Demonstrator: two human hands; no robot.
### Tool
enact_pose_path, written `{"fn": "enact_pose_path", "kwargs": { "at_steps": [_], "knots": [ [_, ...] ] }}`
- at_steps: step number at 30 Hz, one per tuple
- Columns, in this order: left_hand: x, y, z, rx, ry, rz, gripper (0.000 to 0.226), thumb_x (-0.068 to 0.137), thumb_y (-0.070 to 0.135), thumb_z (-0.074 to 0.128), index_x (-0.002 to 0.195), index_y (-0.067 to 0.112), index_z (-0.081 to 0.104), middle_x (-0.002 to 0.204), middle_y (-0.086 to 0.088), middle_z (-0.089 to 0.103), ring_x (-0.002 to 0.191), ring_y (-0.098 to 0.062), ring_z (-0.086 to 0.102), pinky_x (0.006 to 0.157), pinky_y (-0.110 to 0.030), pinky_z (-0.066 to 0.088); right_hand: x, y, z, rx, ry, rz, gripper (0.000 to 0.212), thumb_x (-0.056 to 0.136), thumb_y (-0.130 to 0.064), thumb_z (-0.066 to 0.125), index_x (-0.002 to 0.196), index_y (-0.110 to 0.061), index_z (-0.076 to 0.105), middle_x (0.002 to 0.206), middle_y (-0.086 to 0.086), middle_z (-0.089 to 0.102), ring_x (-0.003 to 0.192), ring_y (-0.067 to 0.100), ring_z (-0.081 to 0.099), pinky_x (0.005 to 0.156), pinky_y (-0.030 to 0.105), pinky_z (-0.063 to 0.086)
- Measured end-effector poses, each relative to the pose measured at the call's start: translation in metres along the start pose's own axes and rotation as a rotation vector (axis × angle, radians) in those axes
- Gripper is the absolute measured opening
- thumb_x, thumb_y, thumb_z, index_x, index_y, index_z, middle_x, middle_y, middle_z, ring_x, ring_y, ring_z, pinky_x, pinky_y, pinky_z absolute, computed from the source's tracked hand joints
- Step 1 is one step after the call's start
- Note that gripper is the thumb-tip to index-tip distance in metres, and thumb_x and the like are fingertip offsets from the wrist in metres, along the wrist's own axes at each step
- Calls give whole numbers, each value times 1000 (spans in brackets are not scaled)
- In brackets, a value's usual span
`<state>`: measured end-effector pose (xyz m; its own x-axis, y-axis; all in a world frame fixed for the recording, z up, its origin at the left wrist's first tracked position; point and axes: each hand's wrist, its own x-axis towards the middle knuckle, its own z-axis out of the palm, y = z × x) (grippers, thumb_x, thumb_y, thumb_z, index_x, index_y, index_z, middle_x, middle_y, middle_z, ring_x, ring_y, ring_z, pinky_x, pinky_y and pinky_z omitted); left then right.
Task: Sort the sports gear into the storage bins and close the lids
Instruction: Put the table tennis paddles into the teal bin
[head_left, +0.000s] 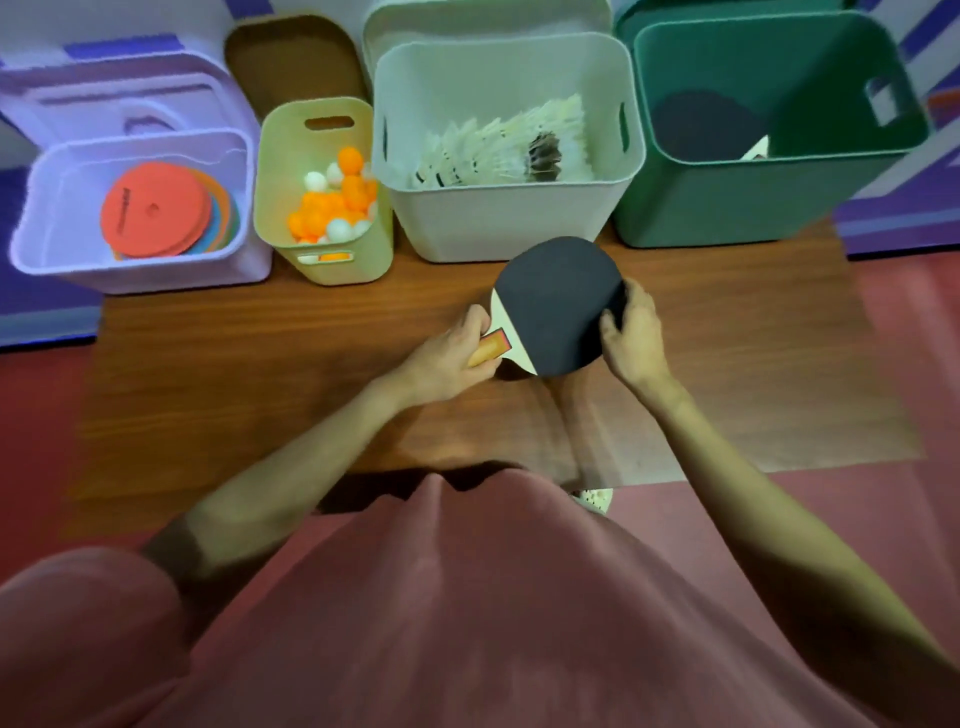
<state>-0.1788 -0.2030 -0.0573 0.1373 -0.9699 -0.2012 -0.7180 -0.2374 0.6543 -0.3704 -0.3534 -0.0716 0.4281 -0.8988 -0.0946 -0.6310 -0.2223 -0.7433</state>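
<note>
Both hands hold a table-tennis paddle (558, 306) above the wooden mat (260, 374): left hand (452, 356) wrapped round its handle, right hand (631, 332) gripping the blade's edge (black rubber up), near the green bin (727, 208).

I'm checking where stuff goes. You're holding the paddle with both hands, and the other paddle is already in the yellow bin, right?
Not quite. In the head view the other paddle lies in the green bin; the yellow bin holds balls. Both hands, left hand and right hand, do hold the paddle.
</note>
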Motion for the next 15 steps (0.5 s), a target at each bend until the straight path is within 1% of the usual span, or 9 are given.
{"fn": "enact_pose_path", "kwargs": {
  "at_steps": [2, 5, 7, 9, 11, 13, 14, 15],
  "knots": [
    [24, 33, 7, 20, -15, 2, 31, 91, 24, 59, 98, 9, 33, 88, -2, 44, 72, -18, 45, 63, -35, 37, 12, 15, -31, -10, 52, -2, 46, 87, -4, 46, 133, 0, 43, 126, 22, 51, 117, 35, 47, 96, 31, 36],
    [57, 73, 21, -2, -13, -2, 31, 91, 25, 61, 100, 8, 36, 89, -3, 46, 72, -16, 44, 62, -32, 35, 33, 38, -77, -32, 94, -26, 49, 87, -9, 47, 134, 1, 42, 125, 24, 52, 117, 36, 46, 97, 31, 34],
    [77, 100, 28, -28, 19, 19, 30, 90, 23, 62, 98, 8, 37, 89, -5, 48, 73, -17, 45, 63, -31, 34, 51, 51, -106, -47, 111, -63, 53, 83, -18, 44, 133, 2, 43, 121, 24, 53, 115, 36, 46, 97, 32, 34],
    [97, 124, 33, -57, 66, 30, 30, 89, 22, 64, 97, 9, 38, 88, -7, 50, 75, -21, 47, 65, -33, 35, 68, 59, -133, -50, 140, -95, 57, 80, -21, 41, 132, 3, 43, 121, 24, 54, 116, 36, 46, 99, 35, 34],
    [115, 146, 34, -70, 126, 36, 30, 88, 22, 64, 97, 8, 40, 89, -10, 52, 76, -23, 50, 65, -35, 38, 87, 61, -156, 0, 187, -122, 57, 83, -17, 44, 135, 5, 38, 127, 22, 51, 121, 35, 45, 103, 35, 34],
    [135, 164, 30, -78, 160, 28, 30, 89, 24, 63, 99, 8, 41, 92, -11, 54, 78, -22, 52, 65, -30, 39, 108, 59, -176, 66, 239, -152, 56, 86, -11, 47, 137, 6, 34, 133, 20, 49, 125, 32, 46, 106, 35, 34],
    [146, 172, 26, -68, 180, 34, 30, 89, 25, 63, 100, 9, 41, 92, -10, 55, 79, -22, 52, 64, -27, 38, 121, 57, -185, 81, 261, -168, 54, 86, -10, 48, 137, 6, 35, 133, 19, 50, 125, 31, 46, 107, 33, 34],
    [158, 178, 21, -51, 204, 37, 30, 88, 26, 63, 101, 10, 41, 91, -9, 55, 78, -22, 52, 65, -27, 38, 134, 54, -193, 85, 278, -181, 52, 87, -9, 48, 135, 6, 38, 133, 19, 50, 125, 30, 47, 106, 31, 33]
  ]
}}
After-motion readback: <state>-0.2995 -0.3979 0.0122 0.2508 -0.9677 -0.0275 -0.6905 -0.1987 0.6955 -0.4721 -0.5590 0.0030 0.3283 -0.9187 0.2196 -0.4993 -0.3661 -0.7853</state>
